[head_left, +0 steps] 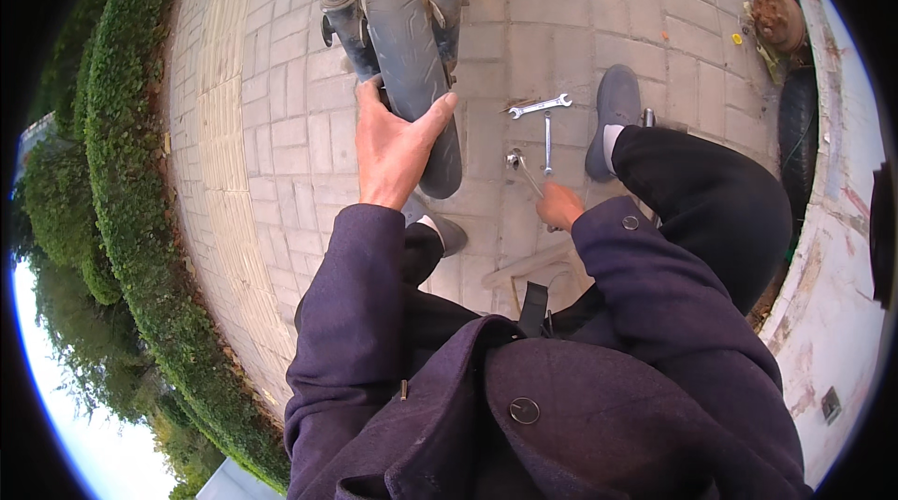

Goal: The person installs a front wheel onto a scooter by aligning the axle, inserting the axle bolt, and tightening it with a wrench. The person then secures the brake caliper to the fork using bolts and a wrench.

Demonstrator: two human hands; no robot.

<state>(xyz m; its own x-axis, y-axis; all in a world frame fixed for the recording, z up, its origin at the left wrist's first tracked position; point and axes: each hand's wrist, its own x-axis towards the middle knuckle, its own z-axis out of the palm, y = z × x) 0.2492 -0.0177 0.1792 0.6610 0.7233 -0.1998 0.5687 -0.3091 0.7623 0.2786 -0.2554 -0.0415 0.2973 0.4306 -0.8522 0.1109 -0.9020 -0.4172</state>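
A worn black tyre sits between two metal fork legs, at the front of a two-wheeled vehicle. My left hand grips the tyre from the near side, thumb on its right flank and fingers on its left, their tips partly hidden. My right hand is closed round the near end of a slim metal wrench, low over the paving. The wrench's bright head lies toward the front left. Ahead of that hand are a double open-ended wrench lying crosswise and a thinner wrench pointing away from me.
My shoes stand on brick paving, either side of the tools. A green hedge runs along the left. On the right are a scuffed white panel, a dark tyre and a rusty round object.
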